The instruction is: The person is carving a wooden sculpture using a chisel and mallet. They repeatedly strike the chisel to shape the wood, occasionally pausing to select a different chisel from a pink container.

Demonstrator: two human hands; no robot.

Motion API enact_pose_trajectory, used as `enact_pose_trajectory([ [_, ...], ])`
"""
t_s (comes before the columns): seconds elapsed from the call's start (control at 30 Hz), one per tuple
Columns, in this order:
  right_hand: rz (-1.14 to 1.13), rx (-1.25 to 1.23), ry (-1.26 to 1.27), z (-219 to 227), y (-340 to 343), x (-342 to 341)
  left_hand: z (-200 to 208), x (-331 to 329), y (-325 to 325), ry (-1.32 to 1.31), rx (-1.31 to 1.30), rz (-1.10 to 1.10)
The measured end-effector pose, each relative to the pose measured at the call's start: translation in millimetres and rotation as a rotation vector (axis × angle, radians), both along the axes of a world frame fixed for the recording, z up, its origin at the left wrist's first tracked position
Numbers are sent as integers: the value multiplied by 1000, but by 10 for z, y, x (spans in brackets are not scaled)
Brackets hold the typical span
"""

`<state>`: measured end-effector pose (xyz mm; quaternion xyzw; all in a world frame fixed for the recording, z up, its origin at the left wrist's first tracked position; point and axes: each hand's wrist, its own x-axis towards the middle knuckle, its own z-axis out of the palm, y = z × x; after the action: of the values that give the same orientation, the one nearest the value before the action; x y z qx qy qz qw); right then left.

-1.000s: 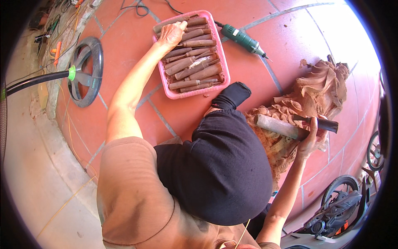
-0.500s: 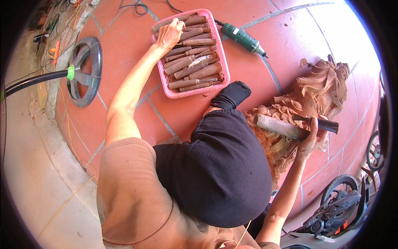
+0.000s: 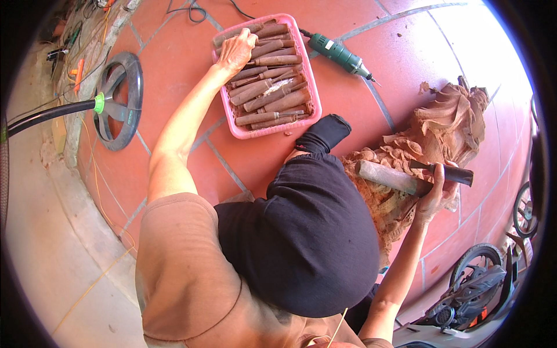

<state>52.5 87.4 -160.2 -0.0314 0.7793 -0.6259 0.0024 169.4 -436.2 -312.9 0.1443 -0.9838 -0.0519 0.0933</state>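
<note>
My left hand [image 3: 235,52] reaches over the upper left of a pink plastic basket [image 3: 317,95]. Its fingers curl down among the wood-handled carving chisels [image 3: 278,60] laid in rows there; what they pinch is hidden. On the right, my right hand [image 3: 431,197] grips a pale, round wooden mallet [image 3: 387,176] together with a dark chisel [image 3: 455,174]. Both tools lie over a brown wood carving [image 3: 447,119] with deep, leaf-like relief. The carving stretches along the floor beside my bent leg, and its near end is partly covered by the leg.
A green corded die grinder [image 3: 339,52] rests on the red tiles right of the basket. To the left stands a grey wheel-shaped base [image 3: 119,100] with a black pole. A motorbike [image 3: 464,290] is at the lower right. Cables run along the left edge.
</note>
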Motion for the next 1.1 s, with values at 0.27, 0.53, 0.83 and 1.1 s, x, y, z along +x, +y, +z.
enact_pose_trajectory([
  [0.27, -9, -4, -41, 3, 13, 7, -37, -2, -11, 68, -96, -61],
  [0.53, -3, -15, -20, -6, 29, -1, 35, 4, -16, 120, -136, -94],
  [0.83, -7, -13, -40, 19, 17, -11, 232, 38, 76, 171, 404, 84],
  [1.1, 22, -2, -75, 67, -17, -7, 540, 83, 374, 183, 1193, 372],
])
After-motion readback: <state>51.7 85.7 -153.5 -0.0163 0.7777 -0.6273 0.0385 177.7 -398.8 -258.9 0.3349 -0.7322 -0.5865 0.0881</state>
